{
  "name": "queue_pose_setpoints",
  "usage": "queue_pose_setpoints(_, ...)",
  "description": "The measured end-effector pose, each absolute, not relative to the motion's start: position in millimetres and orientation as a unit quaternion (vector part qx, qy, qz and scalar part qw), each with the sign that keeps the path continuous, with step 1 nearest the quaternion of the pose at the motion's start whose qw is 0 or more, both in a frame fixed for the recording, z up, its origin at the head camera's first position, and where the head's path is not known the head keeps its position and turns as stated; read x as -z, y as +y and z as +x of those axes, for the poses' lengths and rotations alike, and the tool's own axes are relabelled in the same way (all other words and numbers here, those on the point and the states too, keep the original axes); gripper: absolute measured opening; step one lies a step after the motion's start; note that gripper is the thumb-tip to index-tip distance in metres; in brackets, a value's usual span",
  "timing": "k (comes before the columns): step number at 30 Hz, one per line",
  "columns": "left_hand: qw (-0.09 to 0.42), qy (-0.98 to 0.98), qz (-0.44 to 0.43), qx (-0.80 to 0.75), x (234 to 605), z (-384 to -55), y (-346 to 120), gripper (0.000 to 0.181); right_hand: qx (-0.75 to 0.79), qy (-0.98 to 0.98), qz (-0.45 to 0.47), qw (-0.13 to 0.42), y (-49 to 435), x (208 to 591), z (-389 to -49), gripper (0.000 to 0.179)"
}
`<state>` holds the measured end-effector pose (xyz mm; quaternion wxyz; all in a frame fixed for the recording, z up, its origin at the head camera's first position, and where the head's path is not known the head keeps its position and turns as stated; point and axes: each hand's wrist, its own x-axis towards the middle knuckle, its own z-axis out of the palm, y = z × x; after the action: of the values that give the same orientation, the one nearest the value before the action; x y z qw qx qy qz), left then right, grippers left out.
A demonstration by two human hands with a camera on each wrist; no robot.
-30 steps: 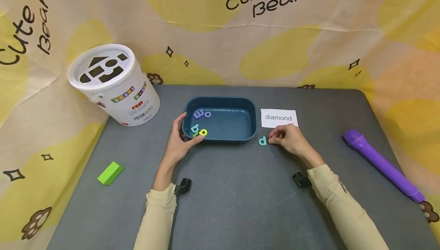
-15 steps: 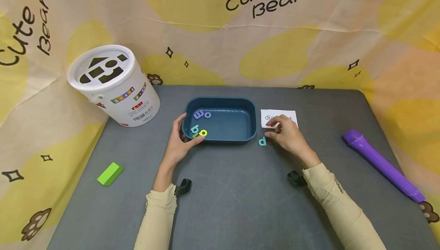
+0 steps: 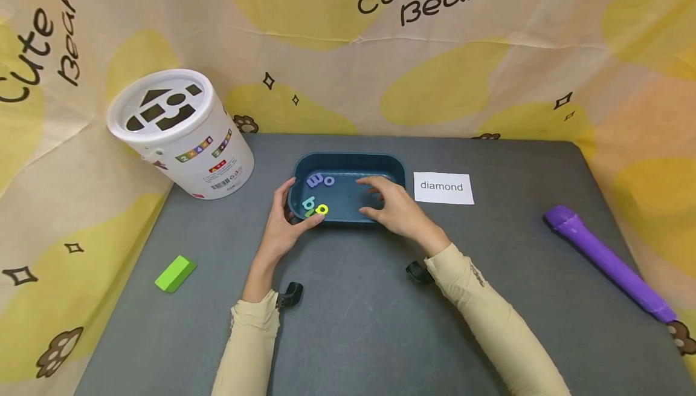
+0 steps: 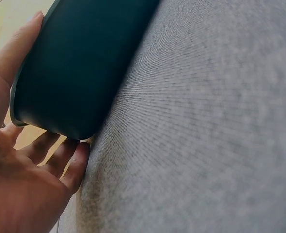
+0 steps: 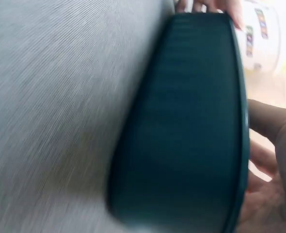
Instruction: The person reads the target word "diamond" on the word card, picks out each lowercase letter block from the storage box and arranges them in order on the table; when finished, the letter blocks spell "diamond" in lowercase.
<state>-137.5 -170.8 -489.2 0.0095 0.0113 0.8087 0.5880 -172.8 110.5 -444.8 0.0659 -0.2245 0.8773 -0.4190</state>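
A dark blue tray (image 3: 348,157) sits mid-table with several foam letters at its left end: a purple m (image 3: 314,181), a purple o (image 3: 328,181), a teal b (image 3: 308,204) and a yellow o (image 3: 322,209). My left hand (image 3: 287,217) grips the tray's front-left corner, thumb on the rim. The left wrist view shows my left hand (image 4: 22,184) curling round the tray (image 4: 80,68). My right hand (image 3: 387,202) hovers over the tray's right half, fingers relaxed, nothing seen in it. In the blurred right wrist view my right hand (image 5: 271,160) lies beyond the tray (image 5: 182,126). The teal d is out of sight.
A white card reading "diamond" (image 3: 443,188) lies right of the tray. A white shape-sorter bucket (image 3: 179,133) stands at the back left. A green block (image 3: 174,273) lies front left, and a purple stick (image 3: 603,260) lies at the right edge of the grey table (image 3: 353,323).
My right hand left the teal d beside the card and moved left over the tray, uncovering the card. The d no longer shows. My left hand has stayed on the tray.
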Motion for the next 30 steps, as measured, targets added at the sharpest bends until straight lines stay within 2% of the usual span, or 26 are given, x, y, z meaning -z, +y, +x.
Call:
queue_pose_setpoints(8,0.009,0.803,0.018,-0.596,488.9,-138.4,-170.0,0.100,0.381,0.884,-0.244,0.119,73.6,452.1,-190.0,0.081)
queue_pose_setpoints(13,0.009,0.800,0.020,-0.599,490.2,-137.3,-171.1,0.099,0.380,0.871,-0.269,0.152,60.3,458.3,-200.0,0.086)
queue_pose_setpoints(18,0.009,0.796,0.020,-0.605,490.8,-137.4,-171.7,0.099,0.373,0.862,-0.302,0.165,50.8,461.5,-206.5,0.069)
queue_pose_setpoints(24,0.010,0.796,0.019,-0.605,489.5,-137.1,-170.5,0.099,0.384,0.862,-0.276,0.183,38.8,466.1,-213.0,0.044)
queue_pose_setpoints(30,0.011,0.798,0.014,-0.602,489.9,-137.4,-170.5,0.099,0.370,0.871,-0.277,0.170,30.3,468.4,-216.6,0.034)
